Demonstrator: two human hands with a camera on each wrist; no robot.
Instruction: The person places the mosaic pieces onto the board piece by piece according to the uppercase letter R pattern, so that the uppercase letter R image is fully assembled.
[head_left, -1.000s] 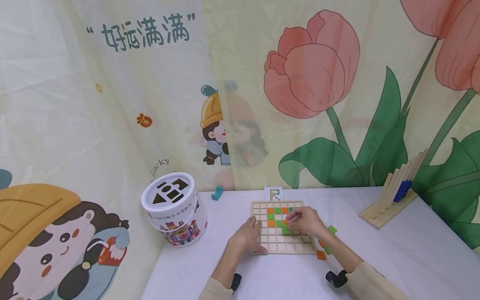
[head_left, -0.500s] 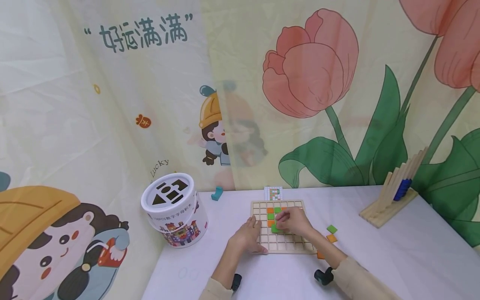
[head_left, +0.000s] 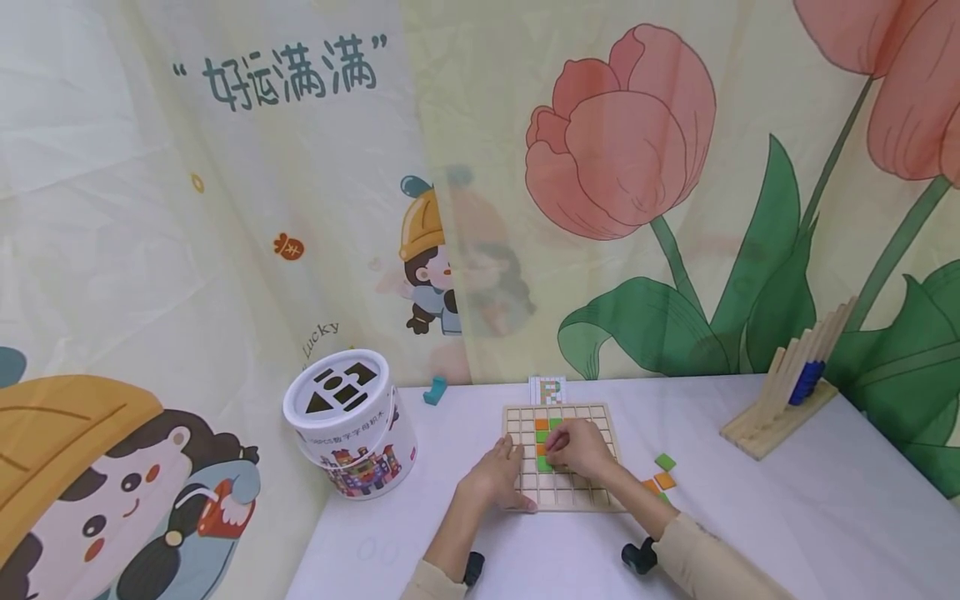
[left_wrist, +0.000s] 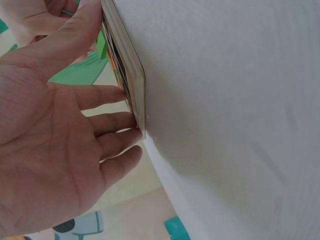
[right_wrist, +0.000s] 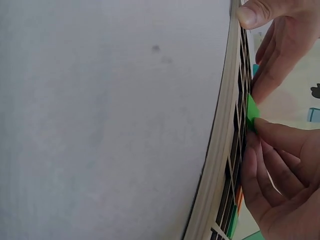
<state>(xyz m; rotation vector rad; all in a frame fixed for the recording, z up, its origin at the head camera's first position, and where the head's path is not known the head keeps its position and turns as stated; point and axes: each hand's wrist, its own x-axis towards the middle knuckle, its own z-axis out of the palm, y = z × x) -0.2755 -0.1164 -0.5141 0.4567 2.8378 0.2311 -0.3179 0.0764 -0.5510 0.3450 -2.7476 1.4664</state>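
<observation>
Grid board (head_left: 566, 493) from three angles: the head camera faces forward and down from well back.
Both wrist cameras look close along its edge (tabletop (left_wrist: 225, 125) tipped sideways), sharing the left hand (left_wrist: 52, 137), at left in one, upper right in the other.

Square tile (right_wrist: 251, 110): plain bright green, pinched by right hand (head_left: 582, 450). Gridded board (head_left: 558, 500): pale wood, square lattice, beneath grip. Loose tiles (head_left: 665, 481): orange, green; right of grip. Lidded bucket (head_left: 356, 446): white, multicoloured building print; left of grip.
</observation>
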